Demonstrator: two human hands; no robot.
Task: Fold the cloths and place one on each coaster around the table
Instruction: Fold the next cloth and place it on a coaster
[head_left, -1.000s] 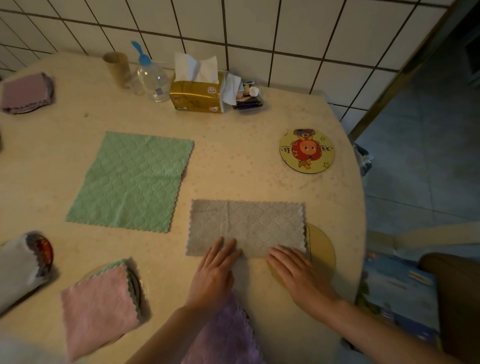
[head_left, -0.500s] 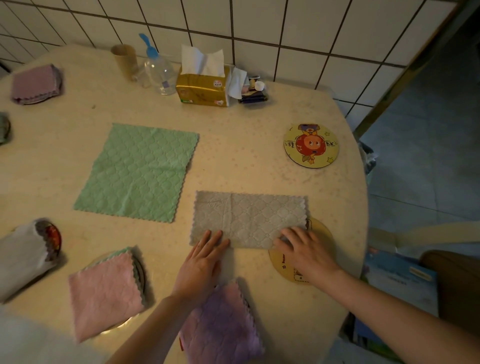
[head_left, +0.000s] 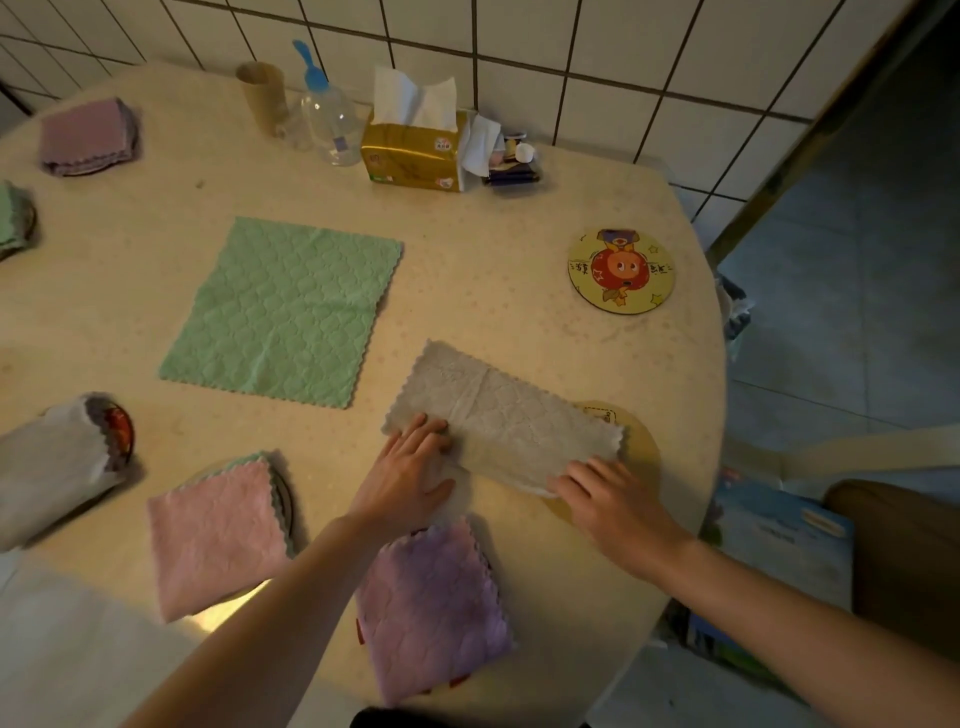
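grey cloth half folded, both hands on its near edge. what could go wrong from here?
1. The grey cloth lies skewed, its right end over the plain coaster; the next fold may come out crooked or drag the coaster.
2. The left hand and right hand hold only the near edge, so the layers may slip apart.
3. The cartoon coaster is bare and the green cloth still lies flat unfolded; either could be skipped.

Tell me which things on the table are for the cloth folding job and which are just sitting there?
For the job:
- grey cloth, under the left hand and right hand
- green cloth, still flat
- cartoon coaster, bare
- pink cloth and purple cloth, folded

Just sitting there:
- tissue box
- clear bottle
- cardboard tube
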